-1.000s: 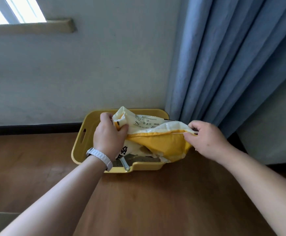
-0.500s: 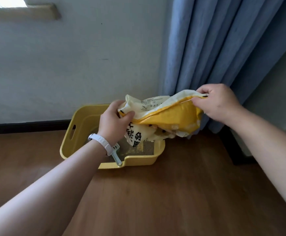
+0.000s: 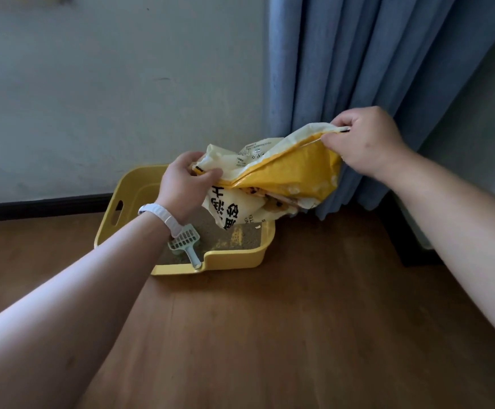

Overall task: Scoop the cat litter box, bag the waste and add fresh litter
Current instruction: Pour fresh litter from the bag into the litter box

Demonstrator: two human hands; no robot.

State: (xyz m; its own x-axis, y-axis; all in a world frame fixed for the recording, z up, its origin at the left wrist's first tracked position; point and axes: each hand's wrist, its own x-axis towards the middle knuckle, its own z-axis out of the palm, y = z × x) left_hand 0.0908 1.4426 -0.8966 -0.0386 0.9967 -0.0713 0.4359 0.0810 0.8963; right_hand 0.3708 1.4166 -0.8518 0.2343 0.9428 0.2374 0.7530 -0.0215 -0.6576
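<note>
A person holds a yellow and cream litter bag [image 3: 284,175] up in the air with both hands. The left hand [image 3: 185,184] grips the low end of the bag, with the thumb on top and the fingers curled around the edge. The right hand [image 3: 367,143] pinches the other end and holds it higher, so the bag slopes down to the left. The bag looks floppy and wrinkled. It has big black letters on its cream side, and that part hangs down over the litter box [image 3: 234,258].

The litter box is yellow and sits on the brown wood floor [image 3: 269,335], close to the wall [image 3: 107,98]. It has a handle hole in its left side. Inside it is gray-brown litter [image 3: 219,240], with a small pale yellow patch under the bag. A light green scoop [image 3: 185,242] lies in the box on the litter. Its handle rests in the dip at the front edge of the box, and the left wrist hides a bit of its top.

The left wrist has a white band [image 3: 163,216] on it. A blue curtain [image 3: 358,69] hangs behind the right hand and comes down to the floor just beside the box. A dark strip [image 3: 33,206] runs along the bottom of the wall.
</note>
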